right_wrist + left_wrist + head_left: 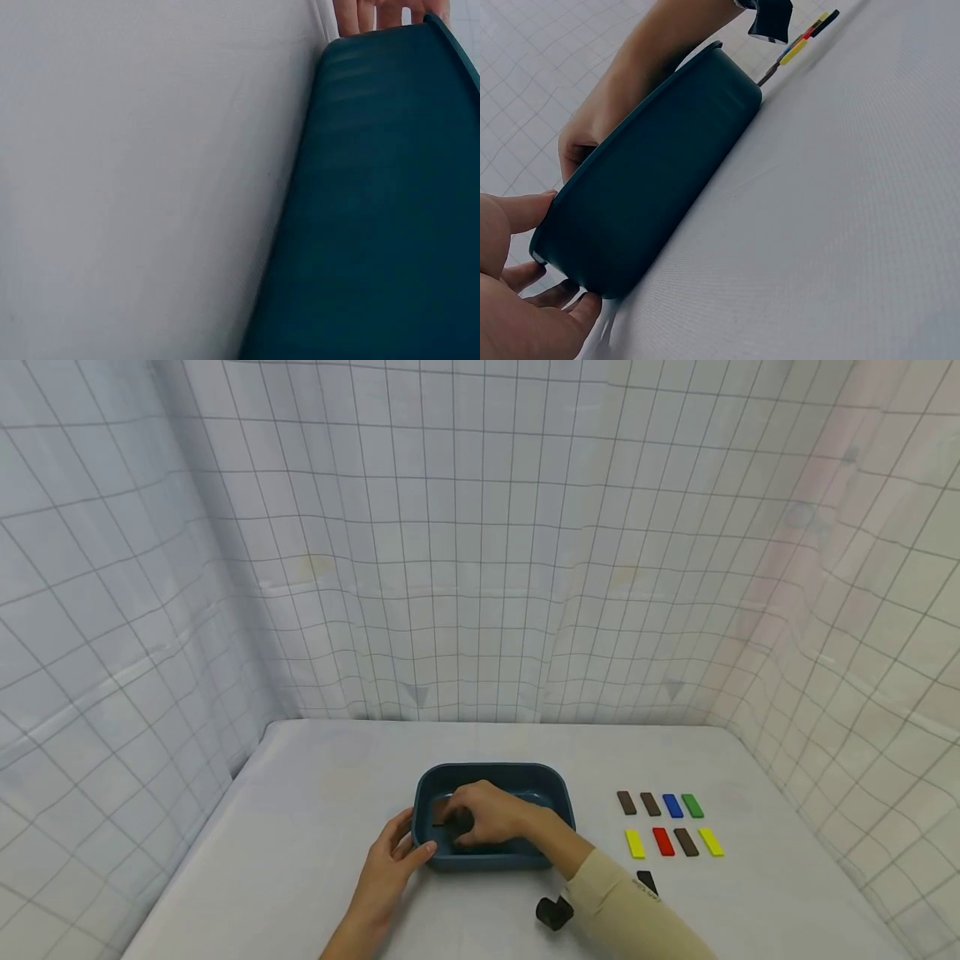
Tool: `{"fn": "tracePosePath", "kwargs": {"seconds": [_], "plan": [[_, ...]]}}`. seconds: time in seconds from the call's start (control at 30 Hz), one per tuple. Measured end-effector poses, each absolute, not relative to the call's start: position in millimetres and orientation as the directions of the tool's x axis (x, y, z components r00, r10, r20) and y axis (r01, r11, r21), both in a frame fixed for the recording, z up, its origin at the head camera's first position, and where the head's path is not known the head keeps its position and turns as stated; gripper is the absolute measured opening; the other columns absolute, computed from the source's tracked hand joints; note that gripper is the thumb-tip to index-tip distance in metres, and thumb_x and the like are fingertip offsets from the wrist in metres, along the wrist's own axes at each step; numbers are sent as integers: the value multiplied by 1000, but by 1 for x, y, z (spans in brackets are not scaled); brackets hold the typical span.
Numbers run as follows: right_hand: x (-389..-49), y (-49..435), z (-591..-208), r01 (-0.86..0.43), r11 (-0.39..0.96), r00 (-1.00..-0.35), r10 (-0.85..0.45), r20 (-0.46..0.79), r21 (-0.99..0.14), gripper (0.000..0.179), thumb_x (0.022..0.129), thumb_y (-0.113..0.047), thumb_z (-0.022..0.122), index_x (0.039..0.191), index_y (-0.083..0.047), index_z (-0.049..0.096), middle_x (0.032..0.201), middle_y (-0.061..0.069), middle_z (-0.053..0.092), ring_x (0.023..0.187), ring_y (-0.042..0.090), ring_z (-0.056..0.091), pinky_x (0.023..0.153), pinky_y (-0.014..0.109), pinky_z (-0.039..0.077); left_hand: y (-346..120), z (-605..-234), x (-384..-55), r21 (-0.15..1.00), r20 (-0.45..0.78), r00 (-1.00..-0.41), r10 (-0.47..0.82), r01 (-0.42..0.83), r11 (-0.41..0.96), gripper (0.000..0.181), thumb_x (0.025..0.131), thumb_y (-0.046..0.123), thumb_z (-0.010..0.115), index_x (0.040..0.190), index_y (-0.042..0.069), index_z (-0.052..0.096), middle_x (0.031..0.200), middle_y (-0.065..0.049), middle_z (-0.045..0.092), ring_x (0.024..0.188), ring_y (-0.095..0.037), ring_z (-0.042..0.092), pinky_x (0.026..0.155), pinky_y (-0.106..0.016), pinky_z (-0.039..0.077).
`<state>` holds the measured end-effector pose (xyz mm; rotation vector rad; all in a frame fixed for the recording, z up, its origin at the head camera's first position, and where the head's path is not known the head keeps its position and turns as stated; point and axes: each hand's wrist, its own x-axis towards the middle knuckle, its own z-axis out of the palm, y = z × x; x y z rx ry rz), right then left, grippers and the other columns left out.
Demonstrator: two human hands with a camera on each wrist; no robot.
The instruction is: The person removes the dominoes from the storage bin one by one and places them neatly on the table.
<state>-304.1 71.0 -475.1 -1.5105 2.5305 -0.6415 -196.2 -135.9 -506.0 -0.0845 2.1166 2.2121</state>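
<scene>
A deep teal bin [501, 862] with rounded corners stands on the white table. My left hand [386, 864] holds its left end, with the thumb over the near corner of the rim and the other fingers against the outer wall. Inside the bin, toward its left side, my right hand [487, 812] has its fingers and thumb bent around a dark object [460, 821]; I cannot tell what it is. A brown piece [440, 812] shows just left of those fingers. The left wrist view has the left thumb [526, 211] at the rim of the bin [652, 176].
Right of the bin lie two rows of small flat tiles, among them blue [672, 806], green [692, 806], red [663, 842] and yellow [634, 844]. A black tile [647, 882] sits nearer, partly behind the right sleeve [626, 902]. White gridded curtains [480, 568] enclose the table.
</scene>
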Motion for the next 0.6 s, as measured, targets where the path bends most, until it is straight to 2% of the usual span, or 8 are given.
{"fn": "tracePosePath", "kwargs": {"seconds": [0.6], "plan": [[-305, 97, -457, -732, 482, -592, -799, 101, -481, 43, 87, -17, 85, 126, -5, 71, 120, -1, 69, 104, 8, 62, 91, 23, 52, -136, -505, -194, 995, -93, -995, 19, -94, -43, 75, 97, 16, 76, 158, 3, 34, 160, -25, 34, 146, -45, 36, 112, -56, 39]]}}
